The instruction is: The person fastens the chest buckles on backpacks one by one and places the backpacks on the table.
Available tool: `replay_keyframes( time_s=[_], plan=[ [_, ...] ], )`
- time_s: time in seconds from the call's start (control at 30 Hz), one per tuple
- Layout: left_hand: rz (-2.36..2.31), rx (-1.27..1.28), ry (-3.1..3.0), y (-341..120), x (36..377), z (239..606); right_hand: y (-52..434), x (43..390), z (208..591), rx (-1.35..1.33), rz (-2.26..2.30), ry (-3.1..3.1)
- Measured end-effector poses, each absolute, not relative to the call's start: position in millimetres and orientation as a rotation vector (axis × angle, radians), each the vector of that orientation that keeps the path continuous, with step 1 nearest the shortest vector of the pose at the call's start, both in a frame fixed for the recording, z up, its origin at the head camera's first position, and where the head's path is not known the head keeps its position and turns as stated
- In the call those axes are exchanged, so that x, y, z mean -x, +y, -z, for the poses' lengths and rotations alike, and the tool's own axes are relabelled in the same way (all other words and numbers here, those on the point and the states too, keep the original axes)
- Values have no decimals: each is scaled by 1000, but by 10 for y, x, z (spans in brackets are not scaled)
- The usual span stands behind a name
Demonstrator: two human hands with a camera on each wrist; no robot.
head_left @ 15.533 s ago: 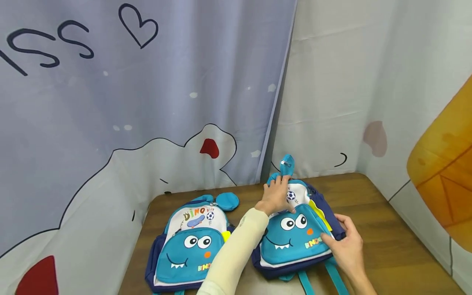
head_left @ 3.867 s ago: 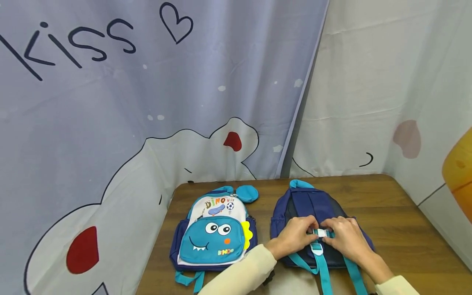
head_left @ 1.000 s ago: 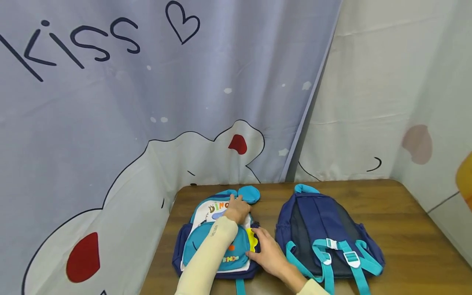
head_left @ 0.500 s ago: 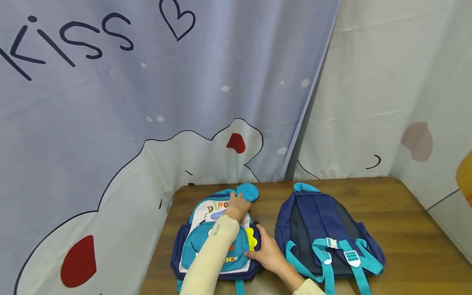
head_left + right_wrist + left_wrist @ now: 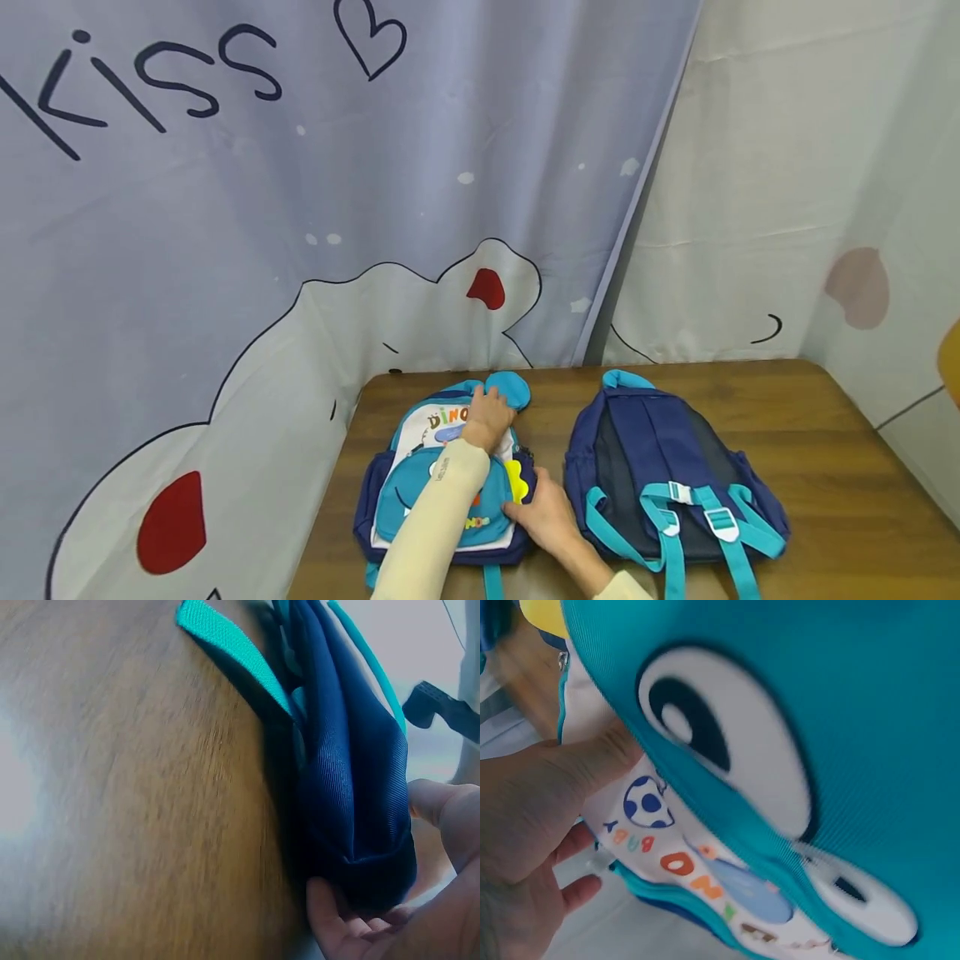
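Observation:
A small teal, navy and white dinosaur backpack [image 5: 420, 496] lies front side up on the left of the table. My left hand [image 5: 487, 418] grips its upper right edge; in the left wrist view its thumb lies on the white front panel and the fingers reach around the edge. With my right hand [image 5: 550, 510] I hold the lower right side, thumb on the front pocket; in the right wrist view the fingers go around the navy side [image 5: 360, 795]. My left forearm hides part of the printed face.
A second navy backpack [image 5: 660, 425] lies back side up to the right, its teal straps joined by a white buckle [image 5: 680, 492]. A round teal pouch [image 5: 509, 390] hangs at the left backpack's top. Printed curtains [image 5: 450, 125] stand behind the wooden table [image 5: 847, 500].
The right backpack was turned from front up to back up. Both hands were at its strap buckle, then moved left to the other backpack. Over the last second they barely move.

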State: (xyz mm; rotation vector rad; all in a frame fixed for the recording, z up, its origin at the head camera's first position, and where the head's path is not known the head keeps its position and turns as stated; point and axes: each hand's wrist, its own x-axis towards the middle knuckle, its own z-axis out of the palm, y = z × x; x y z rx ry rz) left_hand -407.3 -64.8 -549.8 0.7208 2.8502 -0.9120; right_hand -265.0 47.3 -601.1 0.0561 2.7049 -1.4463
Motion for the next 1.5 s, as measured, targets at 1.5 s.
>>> replay_keyframes(
  time_s=[1.5],
  plan=[
    [-398, -306, 3500, -1065, 3696, 4842, 417, 2446, 5268, 341, 1720, 2962]
  ],
)
